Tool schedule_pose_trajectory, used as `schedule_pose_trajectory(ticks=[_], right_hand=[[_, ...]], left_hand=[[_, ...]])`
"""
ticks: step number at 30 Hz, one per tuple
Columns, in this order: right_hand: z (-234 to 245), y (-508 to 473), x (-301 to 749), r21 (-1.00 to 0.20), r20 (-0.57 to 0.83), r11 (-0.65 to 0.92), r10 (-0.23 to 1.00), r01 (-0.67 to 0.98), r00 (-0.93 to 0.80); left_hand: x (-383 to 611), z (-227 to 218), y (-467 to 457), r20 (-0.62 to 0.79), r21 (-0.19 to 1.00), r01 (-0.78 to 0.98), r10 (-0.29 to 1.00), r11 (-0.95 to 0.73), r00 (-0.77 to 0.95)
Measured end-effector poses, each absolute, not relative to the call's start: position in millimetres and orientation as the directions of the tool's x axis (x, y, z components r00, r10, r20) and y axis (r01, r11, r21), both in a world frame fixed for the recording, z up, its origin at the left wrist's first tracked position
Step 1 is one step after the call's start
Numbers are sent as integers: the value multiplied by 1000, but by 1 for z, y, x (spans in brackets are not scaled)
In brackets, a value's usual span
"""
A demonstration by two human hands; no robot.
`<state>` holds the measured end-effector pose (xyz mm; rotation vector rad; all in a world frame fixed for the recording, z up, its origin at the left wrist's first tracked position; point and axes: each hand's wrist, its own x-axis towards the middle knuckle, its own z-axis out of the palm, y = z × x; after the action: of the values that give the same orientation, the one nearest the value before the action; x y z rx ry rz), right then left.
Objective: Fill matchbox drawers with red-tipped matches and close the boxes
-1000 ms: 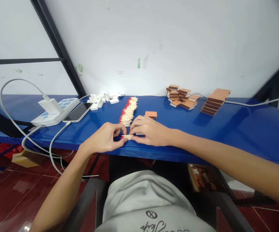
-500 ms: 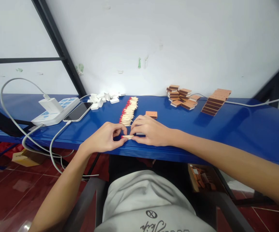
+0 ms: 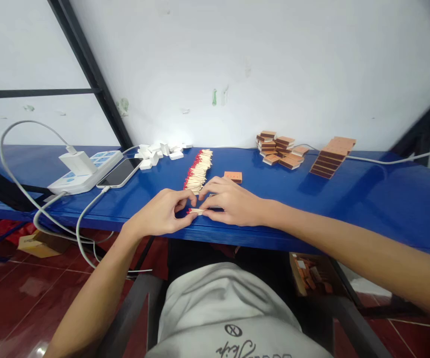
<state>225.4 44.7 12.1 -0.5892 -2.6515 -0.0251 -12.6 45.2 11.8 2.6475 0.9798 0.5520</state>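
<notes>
A small bunch of matches (image 3: 196, 211) lies level near the table's front edge, red heads to the left. My left hand (image 3: 164, 211) curls its thumb and forefinger around the head end. From the other side, my right hand (image 3: 231, 203) has its thumb and a finger closed on the plain ends, with the forefinger raised over the row behind. Just beyond my fingers runs a long row of loose matches (image 3: 199, 171), heads to the left. An orange matchbox (image 3: 233, 177) lies behind my right hand. Something pale under the right fingers is mostly hidden.
White small trays (image 3: 155, 153) are heaped at the back left. Matchboxes (image 3: 276, 149) form a loose pile at the back right, beside a neat stack of matchboxes (image 3: 332, 156). A phone (image 3: 121, 172) and a power strip (image 3: 88, 174) with cables occupy the left.
My right forefinger has lifted and shifted slightly left toward the match row. The left fingertips have spread a little. The bunch of matches stays between my hands.
</notes>
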Motion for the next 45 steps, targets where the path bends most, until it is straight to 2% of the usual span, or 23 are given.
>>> schedule_pose_trajectory(ticks=[9,13,15,19,23,33,36,42,45], right_hand=[[12,44,226,-66,395,899,421,432,-817],[14,43,225,-56,381,905,410,422,-829],[15,42,225,-70,383,906,411,418,-827],[15,43,225,-79,391,908,408,412,-825],[13,44,225,-67,407,912,395,404,-824],[13,45,225,-109,405,902,425,418,-810],[14,45,224,-103,386,896,436,432,-813],[11,49,222,-91,414,901,422,424,-807],[12,50,222,-70,422,900,418,431,-805]], left_hand=[[-12,13,46,231,409,548,664,-730,711],[-12,12,45,235,391,550,658,-738,715],[-12,12,45,238,349,564,653,-748,719],[-9,14,43,249,191,578,609,-793,753],[-5,19,38,181,120,544,557,-830,810],[-2,24,18,126,-39,653,645,-756,754],[-1,24,17,129,-48,665,655,-746,744],[-6,23,22,104,33,666,665,-745,739],[-9,22,25,104,27,686,685,-727,721]])
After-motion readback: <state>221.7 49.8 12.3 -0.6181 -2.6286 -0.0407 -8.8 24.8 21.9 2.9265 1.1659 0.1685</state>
